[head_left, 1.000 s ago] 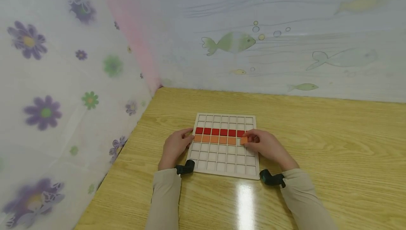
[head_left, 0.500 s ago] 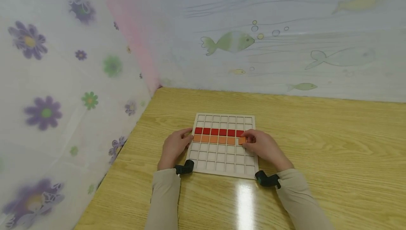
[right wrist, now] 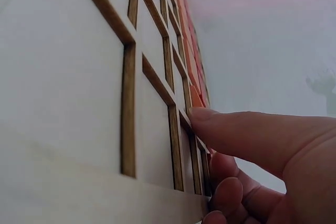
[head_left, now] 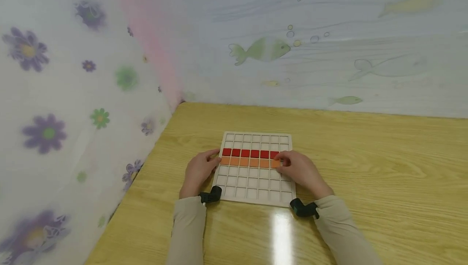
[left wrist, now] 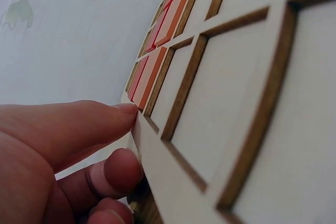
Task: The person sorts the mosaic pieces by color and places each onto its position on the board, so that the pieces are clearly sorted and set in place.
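A light wooden grid board (head_left: 252,203) lies on the table. One row of its cells holds red tiles (head_left: 245,153), and the row just nearer holds orange tiles (head_left: 243,162). My right hand (head_left: 303,171) pinches the rightmost orange tile (head_left: 275,164), which sits in line with its row in the sixth cell; in the right wrist view my thumb (right wrist: 207,116) covers part of that tile. My left hand (head_left: 199,172) grips the board's left edge beside the orange row, thumb tip at the rim and other fingers (left wrist: 123,171) curled below it.
The wood-grain table (head_left: 384,175) reaches to a back wall (head_left: 321,61) painted with fish and a left wall (head_left: 66,94) with flowers. Black wrist cameras (head_left: 211,195) sit near the board's front corners.
My right hand has moved left with the orange tile, which has gone from partly over its cell to lying in line with the row. My left hand keeps its place at the board's edge.
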Tool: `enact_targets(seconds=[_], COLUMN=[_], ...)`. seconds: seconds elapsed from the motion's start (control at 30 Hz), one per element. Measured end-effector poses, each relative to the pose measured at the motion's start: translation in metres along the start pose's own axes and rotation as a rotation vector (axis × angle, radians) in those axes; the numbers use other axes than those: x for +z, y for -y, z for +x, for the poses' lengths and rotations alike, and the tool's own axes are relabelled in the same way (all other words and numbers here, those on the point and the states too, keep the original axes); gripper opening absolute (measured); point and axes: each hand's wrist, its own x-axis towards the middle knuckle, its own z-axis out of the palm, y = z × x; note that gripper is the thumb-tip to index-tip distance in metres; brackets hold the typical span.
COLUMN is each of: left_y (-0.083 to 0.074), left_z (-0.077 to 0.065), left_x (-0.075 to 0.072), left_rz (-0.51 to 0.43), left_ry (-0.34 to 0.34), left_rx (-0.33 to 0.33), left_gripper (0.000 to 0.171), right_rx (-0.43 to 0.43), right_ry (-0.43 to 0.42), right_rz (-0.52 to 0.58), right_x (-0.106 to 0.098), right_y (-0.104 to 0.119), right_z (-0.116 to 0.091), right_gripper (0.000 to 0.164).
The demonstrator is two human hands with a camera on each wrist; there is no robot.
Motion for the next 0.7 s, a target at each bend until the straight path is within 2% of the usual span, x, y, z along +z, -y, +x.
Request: enact_targets(seconds=[0.33, 0.7], left_y=[-0.0035, -0.0033], left_z=[-0.0038, -0.0021], left_x=[-0.0021, 0.0006], left_rz=[-0.029, -0.007], left_ry=[0.004, 0.002], left_rx=[-0.019, -0.012], left_gripper=[0.037, 0.037], right_rx=[0.002, 0.003], right_ry=[-0.012, 0.009], right_rz=[-0.024, -0.006], right_x=[0.0009, -0.0001], right_y=[0.0009, -0.0020], right_z=[-0.0007, -0.0019], right_gripper=[0.025, 0.025])
